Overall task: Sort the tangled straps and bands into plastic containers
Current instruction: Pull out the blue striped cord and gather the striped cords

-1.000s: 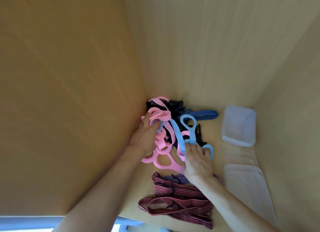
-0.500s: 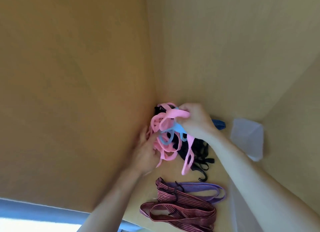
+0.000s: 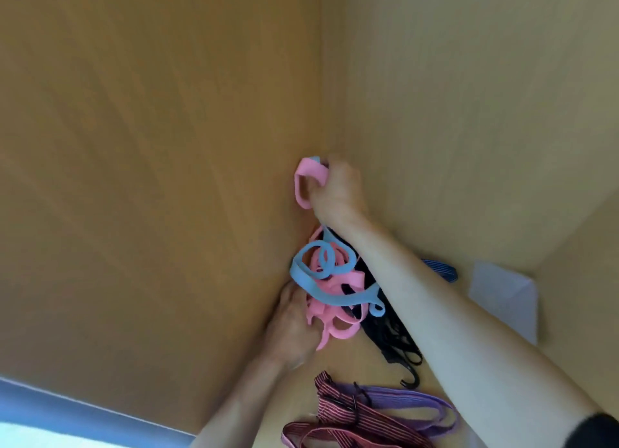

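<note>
Light wood surface [image 3: 351, 365], walled left and back. Tangle of bands [image 3: 331, 280] sits in its far-left corner. Right hand [image 3: 335, 193] is fisted round a pink band [image 3: 308, 176], lifted above the tangle. Left hand [image 3: 288, 327] touches the tangle; blurred, grip undeterminable. Plastic container [image 3: 502, 296] at the right edge; striped straps [image 3: 351, 417] at the front edge

Single head-worn wide-angle view; faces forward-down into wooden corner [image 3: 320, 112]; close range.
</note>
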### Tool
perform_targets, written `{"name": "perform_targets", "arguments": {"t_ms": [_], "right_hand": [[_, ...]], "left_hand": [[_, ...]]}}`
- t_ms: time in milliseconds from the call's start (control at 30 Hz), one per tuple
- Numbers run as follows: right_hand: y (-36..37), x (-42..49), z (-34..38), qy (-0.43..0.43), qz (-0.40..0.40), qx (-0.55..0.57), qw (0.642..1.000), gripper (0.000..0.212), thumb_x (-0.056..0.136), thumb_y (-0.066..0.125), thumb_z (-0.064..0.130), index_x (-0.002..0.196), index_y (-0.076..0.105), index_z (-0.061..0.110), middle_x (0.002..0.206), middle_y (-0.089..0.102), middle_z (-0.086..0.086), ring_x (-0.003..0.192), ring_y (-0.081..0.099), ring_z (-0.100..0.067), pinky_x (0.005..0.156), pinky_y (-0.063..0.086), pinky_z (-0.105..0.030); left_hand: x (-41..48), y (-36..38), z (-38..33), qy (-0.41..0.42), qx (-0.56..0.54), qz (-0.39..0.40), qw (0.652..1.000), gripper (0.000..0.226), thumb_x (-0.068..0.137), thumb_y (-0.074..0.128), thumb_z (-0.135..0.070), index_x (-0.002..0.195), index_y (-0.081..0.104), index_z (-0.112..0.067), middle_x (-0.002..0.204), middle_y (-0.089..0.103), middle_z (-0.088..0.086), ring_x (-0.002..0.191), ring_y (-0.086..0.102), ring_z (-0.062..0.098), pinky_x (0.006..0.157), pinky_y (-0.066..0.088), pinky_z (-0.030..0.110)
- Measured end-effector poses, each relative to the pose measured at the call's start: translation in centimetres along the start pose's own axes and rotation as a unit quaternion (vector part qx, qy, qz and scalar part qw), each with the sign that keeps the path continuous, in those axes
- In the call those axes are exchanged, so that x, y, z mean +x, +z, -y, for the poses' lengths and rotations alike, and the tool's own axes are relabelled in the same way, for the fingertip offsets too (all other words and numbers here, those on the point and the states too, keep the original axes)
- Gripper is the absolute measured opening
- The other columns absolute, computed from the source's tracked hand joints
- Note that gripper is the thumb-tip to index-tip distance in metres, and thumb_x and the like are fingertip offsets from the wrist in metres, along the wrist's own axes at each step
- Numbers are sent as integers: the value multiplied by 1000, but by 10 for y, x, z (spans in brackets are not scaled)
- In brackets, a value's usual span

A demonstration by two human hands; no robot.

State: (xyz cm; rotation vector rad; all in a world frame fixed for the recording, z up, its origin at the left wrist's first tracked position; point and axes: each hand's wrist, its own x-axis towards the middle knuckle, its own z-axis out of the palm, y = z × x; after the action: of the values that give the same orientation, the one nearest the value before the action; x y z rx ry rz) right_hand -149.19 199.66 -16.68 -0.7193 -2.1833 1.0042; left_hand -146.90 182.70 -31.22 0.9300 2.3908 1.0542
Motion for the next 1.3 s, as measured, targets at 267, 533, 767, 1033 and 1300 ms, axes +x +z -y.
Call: {"name": "perform_targets", "arguments": {"t_ms": [267,533,767,1033,1300], "right_hand": [[38,-77,-125,37,303,-397,866,71,96,55,41,151,28,6,150,37,-13,136,37,-35,112,32,-57],[25,-98,-144,10,259,-306,916,84,92,56,54,155,22,10,151,36,-7,137,35,-29,115,28,-50],[-15,-138,-170,56,238,-190,951,63,89,55,54,143,45,22,146,39,0,136,36,-23,111,33,-42],[-53,-81,-214,102,159,-340,921,43,93,52,20,135,53,11,131,51,-7,121,47,-29,101,45,-43],[-33,-52,-236,128,187,-335,915,39,100,51,36,134,56,17,134,56,-7,126,47,-31,101,39,-43]], "left_hand": [[0,9,-1,-80,-20,-37,996,56,82,69,-14,133,47,-15,135,47,6,120,54,28,89,47,33],[-1,30,3,58,247,-59,966,126,81,75,-29,153,-27,-33,165,-14,7,148,22,34,113,37,40],[39,43,8,134,392,59,908,91,89,57,-47,162,7,-24,169,-4,6,155,-7,30,122,7,57],[42,44,18,121,368,93,917,97,86,59,-41,161,-1,-22,169,-8,2,155,-16,26,122,-5,55],[29,30,4,157,311,69,935,93,91,57,-39,161,-1,-24,168,-16,1,154,-19,20,126,-3,40]]}}
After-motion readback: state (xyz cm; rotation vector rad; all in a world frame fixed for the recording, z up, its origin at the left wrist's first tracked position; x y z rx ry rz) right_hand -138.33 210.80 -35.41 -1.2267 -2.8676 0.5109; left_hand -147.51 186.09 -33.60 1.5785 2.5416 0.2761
